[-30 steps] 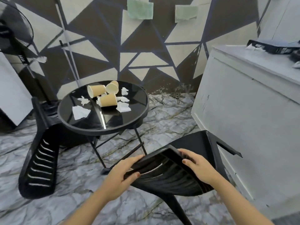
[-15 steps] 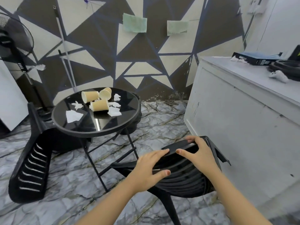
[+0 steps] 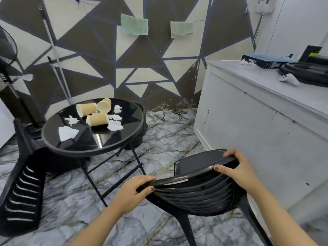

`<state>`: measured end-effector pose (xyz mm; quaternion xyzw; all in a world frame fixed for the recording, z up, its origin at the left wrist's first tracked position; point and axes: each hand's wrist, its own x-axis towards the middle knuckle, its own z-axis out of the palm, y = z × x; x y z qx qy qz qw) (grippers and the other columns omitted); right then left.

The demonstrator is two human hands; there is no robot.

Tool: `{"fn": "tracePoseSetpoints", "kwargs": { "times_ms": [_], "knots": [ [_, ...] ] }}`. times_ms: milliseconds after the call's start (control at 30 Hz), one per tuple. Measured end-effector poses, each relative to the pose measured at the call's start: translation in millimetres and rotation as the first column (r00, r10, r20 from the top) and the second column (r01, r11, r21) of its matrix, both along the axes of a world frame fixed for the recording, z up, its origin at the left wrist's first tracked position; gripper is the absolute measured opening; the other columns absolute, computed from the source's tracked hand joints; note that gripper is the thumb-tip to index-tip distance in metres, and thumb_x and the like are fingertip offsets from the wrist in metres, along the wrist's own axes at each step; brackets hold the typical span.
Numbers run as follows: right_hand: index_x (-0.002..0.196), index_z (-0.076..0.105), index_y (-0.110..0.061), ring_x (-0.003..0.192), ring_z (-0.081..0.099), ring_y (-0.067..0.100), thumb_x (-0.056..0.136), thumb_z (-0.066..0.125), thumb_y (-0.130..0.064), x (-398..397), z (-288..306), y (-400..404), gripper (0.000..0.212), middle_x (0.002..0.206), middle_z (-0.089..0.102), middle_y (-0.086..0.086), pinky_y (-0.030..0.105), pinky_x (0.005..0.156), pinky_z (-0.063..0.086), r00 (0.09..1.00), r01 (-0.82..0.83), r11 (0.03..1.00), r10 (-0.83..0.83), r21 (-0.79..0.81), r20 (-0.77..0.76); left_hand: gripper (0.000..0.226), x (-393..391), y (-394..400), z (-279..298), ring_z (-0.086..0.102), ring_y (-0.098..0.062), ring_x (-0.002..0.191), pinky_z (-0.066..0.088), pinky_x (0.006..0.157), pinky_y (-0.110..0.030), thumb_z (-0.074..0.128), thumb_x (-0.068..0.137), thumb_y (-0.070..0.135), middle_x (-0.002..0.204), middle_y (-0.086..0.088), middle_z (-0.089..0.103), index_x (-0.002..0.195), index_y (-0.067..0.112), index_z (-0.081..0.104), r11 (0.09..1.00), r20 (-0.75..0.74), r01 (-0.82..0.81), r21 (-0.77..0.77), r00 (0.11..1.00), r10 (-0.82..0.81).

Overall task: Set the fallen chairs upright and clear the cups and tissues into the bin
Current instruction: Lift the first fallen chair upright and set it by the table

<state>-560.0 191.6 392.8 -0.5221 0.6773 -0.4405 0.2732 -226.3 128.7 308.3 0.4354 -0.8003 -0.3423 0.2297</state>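
Both hands are clamped on the top rail of the near chair, down at about 5 o'clock in the view. The left hand is wrapped over the left end of the backrest with the thumb under the edge, and the right hand is curled over the far right corner. The chair looks basically upright, or very close, with its legs heading down toward the marble floor, though I can't see whether all the feet are planted.

The second chair is lying tipped over at 9 o'clock, partly tucked under the round glass-topped bench. On the bench at 11 o'clock are three paper cups, all on their sides, with torn tissues scattered around them. I can't make out a bin for sure; there's a dark shape behind the bench, but I can't tell what it is.

What could go sideways, I reckon: this chair sits right beside the white cabinet, so swinging it could knock a leg into the panel. Letting go before the feet settle could let it rock. The other chair is wedged by the bench legs, so yanking it up could jolt the bench and roll those cups off.
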Motion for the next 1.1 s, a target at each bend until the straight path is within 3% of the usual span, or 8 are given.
{"fn": "tracePoseSetpoints", "kwargs": {
  "times_ms": [200, 400, 533, 700, 800, 867, 1000, 1100],
  "knots": [
    [0.081, 0.054, -0.031, 0.085, 0.061, 0.017, 0.031, 0.079, -0.059, -4, 2, -3, 0.063, 0.093, 0.062, 0.001, 0.030, 0.067, 0.046, 0.999, 0.031, 0.999, -0.030, -0.011, 0.038, 0.053, 21, -34, -22, 0.046, 0.010, 0.111, 0.038, 0.094, -0.021, 0.040, 0.065, 0.086, 0.116, 0.029, 0.057, 0.106, 0.056, 0.057, 0.988, 0.016, -0.001, 0.155, 1.000, -0.001],
    [0.085, 0.054, -0.020, 0.064, 0.058, -0.005, 0.033, 0.074, -0.049, 1, 7, -6, 0.063, 0.083, 0.060, 0.001, 0.007, 0.054, 0.042, 0.998, 0.050, 0.997, -0.049, -0.054, 0.027, 0.070, 30, -56, -39, 0.047, 0.000, 0.116, 0.036, 0.096, -0.028, 0.053, 0.047, 0.089, 0.122, 0.022, 0.052, 0.105, 0.050, 0.060, 0.965, -0.058, -0.055, 0.258, 0.996, 0.073],
    [0.084, 0.054, -0.019, 0.062, 0.057, -0.005, 0.034, 0.075, -0.047, 0, 8, -11, 0.061, 0.081, 0.059, 0.001, 0.008, 0.054, 0.042, 0.998, 0.051, 0.997, -0.049, -0.058, 0.031, 0.068, 25, -62, -46, 0.055, -0.004, 0.105, 0.042, 0.086, -0.025, 0.060, 0.039, 0.086, 0.113, 0.016, 0.060, 0.096, 0.049, 0.065, 0.947, -0.137, -0.080, 0.311, 0.982, 0.128],
    [0.083, 0.055, -0.021, 0.065, 0.054, -0.008, 0.037, 0.077, -0.043, -13, 3, -18, 0.056, 0.084, 0.058, -0.001, 0.004, 0.054, 0.040, 0.992, 0.112, 0.990, -0.107, -0.084, 0.060, 0.043, 4, -73, -42, 0.060, -0.016, 0.097, 0.044, 0.074, -0.021, 0.063, 0.049, 0.058, 0.102, 0.002, 0.065, 0.086, 0.038, 0.068, 0.931, -0.264, -0.154, 0.330, 0.932, 0.248],
    [0.081, 0.055, -0.023, 0.074, 0.057, 0.008, 0.048, 0.083, -0.024, -30, -3, -21, 0.043, 0.085, 0.058, 0.000, 0.006, 0.055, 0.041, 0.985, 0.161, 0.980, -0.152, -0.120, 0.088, 0.057, -16, -84, -38, 0.058, -0.020, 0.101, 0.047, 0.081, -0.028, 0.062, 0.049, 0.057, 0.107, 0.000, 0.061, 0.098, 0.028, 0.060, 0.923, -0.324, -0.170, 0.344, 0.901, 0.287],
    [0.078, 0.055, -0.028, 0.077, 0.056, 0.008, 0.047, 0.080, -0.027, -47, -5, -21, 0.039, 0.086, 0.060, -0.002, 0.006, 0.058, 0.042, 0.974, 0.219, 0.963, -0.206, -0.155, 0.096, 0.070, -35, -93, -33, 0.054, -0.018, 0.106, 0.046, 0.090, -0.035, 0.063, 0.048, 0.057, 0.113, 0.001, 0.057, 0.109, 0.025, 0.052, 0.914, -0.361, -0.179, 0.364, 0.877, 0.316],
    [0.076, 0.055, -0.029, 0.079, 0.057, 0.015, 0.064, 0.079, -0.003, -86, -8, -24, 0.037, 0.086, 0.060, 0.000, 0.013, 0.059, 0.046, 0.961, 0.268, 0.944, -0.246, -0.194, 0.127, 0.070, -81, -108, -15, 0.058, -0.017, 0.096, 0.048, 0.069, -0.015, 0.063, 0.047, 0.063, 0.109, -0.001, 0.060, 0.107, 0.028, 0.052, 0.926, -0.443, -0.135, 0.353, 0.847, 0.293],
    [0.077, 0.056, -0.024, 0.070, 0.057, 0.009, 0.067, 0.077, -0.002, -105, -3, -34, 0.033, 0.082, 0.060, 0.002, 0.016, 0.057, 0.047, 0.954, 0.285, 0.935, -0.255, -0.210, 0.157, 0.084, -109, -115, -11, 0.058, -0.018, 0.085, 0.048, 0.061, -0.017, 0.064, 0.039, 0.084, 0.103, -0.001, 0.062, 0.104, 0.032, 0.051, 0.911, -0.532, -0.189, 0.367, 0.761, 0.372]
  ]
}}
